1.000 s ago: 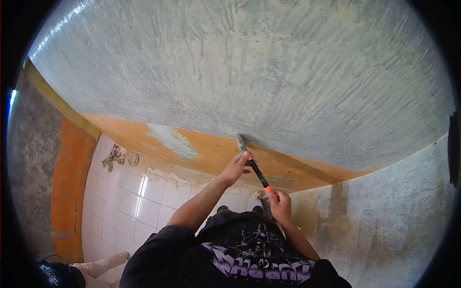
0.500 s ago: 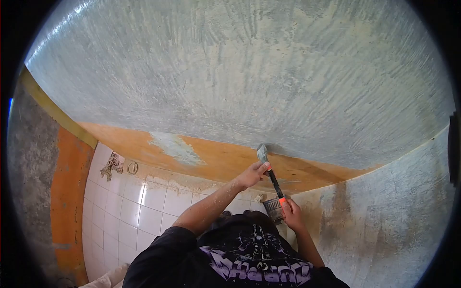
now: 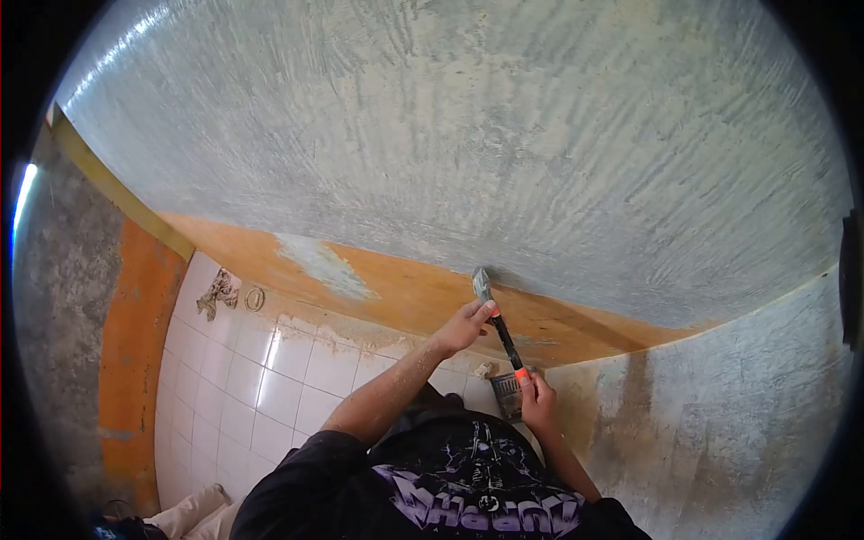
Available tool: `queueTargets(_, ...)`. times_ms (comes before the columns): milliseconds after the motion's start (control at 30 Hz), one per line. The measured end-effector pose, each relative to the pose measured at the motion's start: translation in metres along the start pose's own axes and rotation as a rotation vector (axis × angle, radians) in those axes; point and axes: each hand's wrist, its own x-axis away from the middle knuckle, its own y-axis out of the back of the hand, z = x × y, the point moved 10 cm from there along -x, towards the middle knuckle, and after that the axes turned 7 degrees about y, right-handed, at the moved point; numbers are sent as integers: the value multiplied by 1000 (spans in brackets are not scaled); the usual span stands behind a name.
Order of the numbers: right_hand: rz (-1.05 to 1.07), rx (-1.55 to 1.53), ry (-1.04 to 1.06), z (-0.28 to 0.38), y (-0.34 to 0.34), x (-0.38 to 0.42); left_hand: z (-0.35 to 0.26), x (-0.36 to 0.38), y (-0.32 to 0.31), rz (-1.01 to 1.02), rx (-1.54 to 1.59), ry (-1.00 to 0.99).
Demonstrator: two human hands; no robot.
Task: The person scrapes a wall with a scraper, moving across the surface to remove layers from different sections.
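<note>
My left hand [image 3: 465,326] grips the upper part of a black and orange handled scraper [image 3: 506,340], just below its head. My right hand [image 3: 538,400] holds the orange lower end of the same handle. The scraper's grey, smeared blade points up and touches or nearly touches the wall where the grey coat [image 3: 486,207] meets the orange band [image 3: 405,275]. Pale specks dot my left forearm.
White floor tiles [image 3: 237,387] lie below the wall, with a crumpled rag [image 3: 218,292] and a ring [image 3: 255,299]. A dark grated tray [image 3: 507,392] sits beyond my right hand. Another person's light trousers [image 3: 193,517] show at bottom left. A stained wall [image 3: 702,423] stands right.
The scraper's head has shifted slightly left and up along the wall, with both hands still on the handle. More of the other person's trousers shows at the bottom left.
</note>
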Motion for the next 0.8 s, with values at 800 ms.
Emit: queueTargets(800,-18,76,-14,24,4,0,-7,-1,3,137,-77,27)
